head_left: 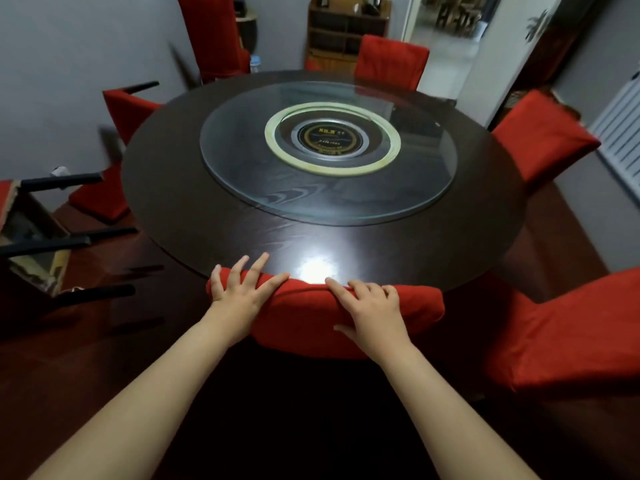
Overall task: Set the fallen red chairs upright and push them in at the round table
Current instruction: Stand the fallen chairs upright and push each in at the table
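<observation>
Bottom ctr: my left hand (242,289) flat on red chair (304,320), right hand (375,308) gripping it, at glossy round table (180,209); toppled chair (31,237) left.

Arms outstretched; left hand (241,292) flat, fingers (259,265) splayed; right hand (375,308) curled, thumb underneath

Dark wood desk (242,233), glossy, grain showing; clear smooth glass turntable (242,174); chairs (311,323) in matt red cloth.
</observation>
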